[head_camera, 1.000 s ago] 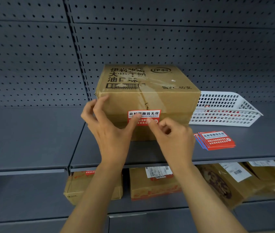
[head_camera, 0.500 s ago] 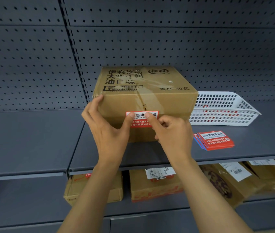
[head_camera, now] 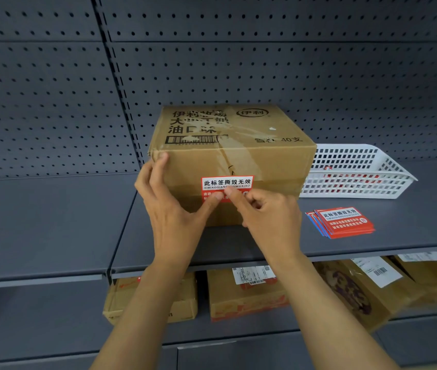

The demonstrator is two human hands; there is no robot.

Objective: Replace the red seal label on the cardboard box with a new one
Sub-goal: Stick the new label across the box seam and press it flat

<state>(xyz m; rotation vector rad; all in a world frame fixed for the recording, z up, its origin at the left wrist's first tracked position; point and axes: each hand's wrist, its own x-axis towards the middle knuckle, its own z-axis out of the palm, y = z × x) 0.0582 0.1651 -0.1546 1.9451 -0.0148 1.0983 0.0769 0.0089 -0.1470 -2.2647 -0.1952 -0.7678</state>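
Cardboard box (head_camera: 238, 156) at frame centre, on grey shelf (head_camera: 52, 222). Red seal label (head_camera: 226, 184) stuck on box's front face, centre of frame. Left hand (head_camera: 169, 209): fingers spread wide, upper ones touching box's left front corner, thumb pressing label's lower edge. Right hand (head_camera: 270, 212): fingers curled narrow, forefinger tip on label's lower part, touching left thumb; holding nothing. Stack of spare labels (head_camera: 342, 222) lies right of box, on shelf. White basket (head_camera: 358, 169) behind stack, just beside box. More boxes on shelf below, lower frame.
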